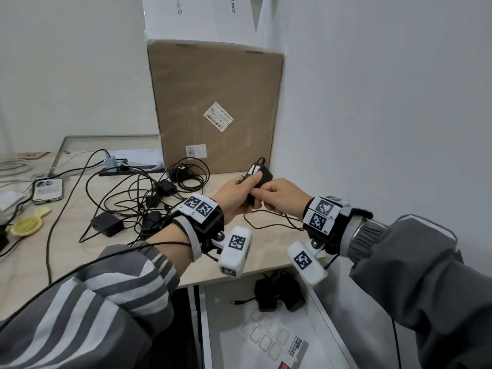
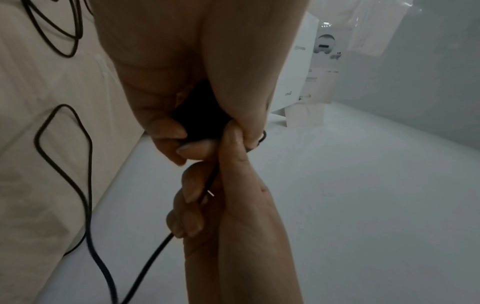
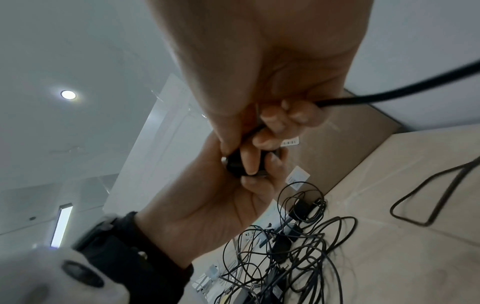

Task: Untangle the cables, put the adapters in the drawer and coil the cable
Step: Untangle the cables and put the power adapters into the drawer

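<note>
A black power adapter (image 1: 259,174) is held above the table's (image 1: 66,249) right edge, gripped by the left hand (image 1: 241,194) with fingers curled round its body. Its thin cable (image 1: 269,222) is pinched by the right hand (image 1: 282,198), whose fingers are curled round it, and is left hanging in a loop below both hands. A tangle of cables and adapters (image 1: 149,201) is spread across the table's middle, before a cardboard box (image 1: 215,107) at the back edge. Two black adapters (image 1: 279,291) are seen lying in the open drawer (image 1: 266,336) under the front edge.
</note>
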